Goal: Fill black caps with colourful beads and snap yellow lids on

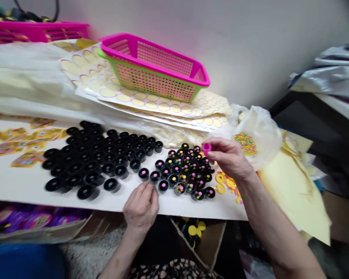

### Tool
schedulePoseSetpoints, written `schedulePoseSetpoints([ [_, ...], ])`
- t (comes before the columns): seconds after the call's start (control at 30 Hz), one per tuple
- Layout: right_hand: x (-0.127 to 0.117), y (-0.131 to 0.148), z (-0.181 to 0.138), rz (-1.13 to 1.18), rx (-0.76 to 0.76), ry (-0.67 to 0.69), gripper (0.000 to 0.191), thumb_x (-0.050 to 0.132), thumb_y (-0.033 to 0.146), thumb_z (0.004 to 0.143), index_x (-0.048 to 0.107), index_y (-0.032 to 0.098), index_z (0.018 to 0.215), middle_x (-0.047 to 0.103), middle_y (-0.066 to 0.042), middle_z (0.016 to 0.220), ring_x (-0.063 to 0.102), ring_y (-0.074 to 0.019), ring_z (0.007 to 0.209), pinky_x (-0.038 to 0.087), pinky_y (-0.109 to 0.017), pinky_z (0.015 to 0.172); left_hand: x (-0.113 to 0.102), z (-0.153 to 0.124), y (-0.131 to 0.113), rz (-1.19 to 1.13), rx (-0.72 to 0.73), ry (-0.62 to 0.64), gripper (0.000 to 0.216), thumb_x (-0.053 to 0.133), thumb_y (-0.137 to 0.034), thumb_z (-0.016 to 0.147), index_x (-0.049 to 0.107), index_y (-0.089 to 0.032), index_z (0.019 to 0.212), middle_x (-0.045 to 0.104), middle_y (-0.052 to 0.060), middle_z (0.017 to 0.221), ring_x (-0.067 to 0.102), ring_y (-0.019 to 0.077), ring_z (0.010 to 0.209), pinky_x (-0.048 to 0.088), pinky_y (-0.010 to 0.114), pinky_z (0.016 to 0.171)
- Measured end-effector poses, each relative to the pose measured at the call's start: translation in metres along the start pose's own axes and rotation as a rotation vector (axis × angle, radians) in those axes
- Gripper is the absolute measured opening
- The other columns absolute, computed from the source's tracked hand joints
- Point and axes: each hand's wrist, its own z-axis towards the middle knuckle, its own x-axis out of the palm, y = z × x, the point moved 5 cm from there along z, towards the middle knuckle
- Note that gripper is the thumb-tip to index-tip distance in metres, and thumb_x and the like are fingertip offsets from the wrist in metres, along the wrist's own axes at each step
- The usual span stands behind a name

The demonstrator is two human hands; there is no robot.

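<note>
My right hand (229, 155) pinches a small pink cup (206, 148) between thumb and fingers, above the right edge of a cluster of small black cups (173, 179). Several of these hold pink or yellow discs, and some have colourful beads inside. My left hand (142, 203) is closed at the near side of the cups, close to a black cup with a pink disc (155, 176). What its curled fingers hold, if anything, is hidden. To the left stands a larger group of black cups (85, 192) with no coloured discs visible.
A pink-and-green basket (157, 77) rests on sticker sheets (133, 101) at the back. A plastic bag of colourful beads (245, 143) lies at right, near yellow rings (220, 188). Yellow packets (29, 159) lie at left. Below the table edge is a cardboard box (212, 242).
</note>
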Motion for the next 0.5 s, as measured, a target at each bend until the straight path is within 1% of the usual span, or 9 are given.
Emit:
schedulePoseSetpoints([
  [0.07, -0.041, 0.011, -0.012, 0.095, -0.064, -0.147, 0.024, 0.068, 0.031, 0.068, 0.065, 0.025, 0.091, 0.062, -0.001, 0.080, 0.047, -0.0096, 0.052, 0.035, -0.024, 0.044, 0.001, 0.001, 0.001, 0.008, 0.022, -0.007, 0.019, 0.063, -0.013, 0.071, 0.062, -0.016, 0.089, 0.068, 0.007, 0.088, 0.063, 0.0178, 0.077, 0.049, 0.027, 0.073],
  [0.13, -0.091, 0.011, -0.018, -0.029, -0.115, -0.363, 0.027, 0.065, 0.034, 0.070, 0.064, 0.025, 0.096, 0.062, -0.003, 0.083, 0.045, -0.0090, 0.050, 0.036, -0.025, 0.044, 0.002, 0.002, 0.001, 0.023, 0.042, -0.024, 0.021, 0.065, -0.013, 0.070, 0.063, -0.016, 0.090, 0.068, 0.007, 0.088, 0.063, 0.0179, 0.076, 0.048, 0.027, 0.072],
  [0.17, -0.116, 0.006, -0.018, -0.193, -0.085, -0.472, 0.030, 0.061, 0.034, 0.072, 0.063, 0.023, 0.100, 0.062, -0.003, 0.082, 0.046, -0.0096, 0.051, 0.037, -0.026, 0.046, 0.003, 0.003, 0.002, 0.031, 0.048, -0.036, 0.021, 0.065, -0.013, 0.069, 0.063, -0.016, 0.090, 0.069, 0.006, 0.088, 0.064, 0.0179, 0.076, 0.048, 0.026, 0.072],
  [0.2, -0.137, -0.003, -0.015, -0.431, -0.003, -0.547, 0.032, 0.059, 0.032, 0.073, 0.063, 0.020, 0.102, 0.062, -0.004, 0.079, 0.049, -0.0108, 0.052, 0.039, -0.026, 0.048, 0.003, 0.003, 0.002, 0.036, 0.056, -0.046, 0.021, 0.065, -0.013, 0.069, 0.063, -0.016, 0.090, 0.069, 0.006, 0.087, 0.064, 0.0179, 0.076, 0.048, 0.026, 0.071],
  [0.23, -0.153, -0.015, -0.010, -0.722, 0.140, -0.543, 0.031, 0.056, 0.030, 0.074, 0.064, 0.017, 0.101, 0.063, -0.005, 0.078, 0.053, -0.0130, 0.058, 0.041, -0.027, 0.053, 0.004, 0.004, 0.002, 0.041, 0.063, -0.055, 0.021, 0.065, -0.014, 0.069, 0.063, -0.016, 0.090, 0.069, 0.006, 0.087, 0.064, 0.0179, 0.075, 0.048, 0.026, 0.071],
  [0.27, -0.165, -0.030, -0.004, -0.995, 0.296, -0.471, 0.027, 0.053, 0.028, 0.075, 0.066, 0.017, 0.097, 0.064, -0.005, 0.079, 0.057, -0.0156, 0.067, 0.043, -0.028, 0.060, 0.004, 0.004, 0.002, 0.044, 0.072, -0.057, 0.020, 0.065, -0.014, 0.069, 0.063, -0.016, 0.089, 0.069, 0.006, 0.087, 0.064, 0.0179, 0.075, 0.048, 0.026, 0.070],
  [0.33, -0.179, -0.052, 0.006, -1.146, 0.400, -0.430, 0.017, 0.056, 0.020, 0.070, 0.069, 0.015, 0.080, 0.066, -0.007, 0.078, 0.060, -0.0218, 0.079, 0.043, -0.030, 0.068, 0.005, 0.005, 0.001, 0.050, 0.087, -0.061, 0.020, 0.065, -0.014, 0.069, 0.063, -0.016, 0.089, 0.069, 0.006, 0.086, 0.064, 0.0181, 0.074, 0.048, 0.027, 0.070],
  [0.4, -0.182, -0.067, 0.016, -1.191, 0.441, -0.430, 0.013, 0.057, 0.013, 0.065, 0.068, 0.015, 0.071, 0.067, -0.011, 0.080, 0.060, -0.0263, 0.089, 0.042, -0.032, 0.074, 0.004, 0.005, 0.001, 0.060, 0.090, -0.068, 0.021, 0.065, -0.014, 0.069, 0.063, -0.016, 0.090, 0.069, 0.006, 0.086, 0.064, 0.0182, 0.074, 0.049, 0.027, 0.070],
  [0.5, -0.184, -0.078, 0.027, -1.229, 0.472, -0.472, 0.016, 0.055, 0.008, 0.064, 0.067, 0.012, 0.073, 0.065, -0.018, 0.090, 0.057, -0.0299, 0.100, 0.041, -0.035, 0.080, 0.004, 0.005, 0.000, 0.069, 0.088, -0.076, 0.022, 0.065, -0.013, 0.070, 0.062, -0.016, 0.091, 0.069, 0.006, 0.086, 0.065, 0.0182, 0.075, 0.049, 0.027, 0.071],
])
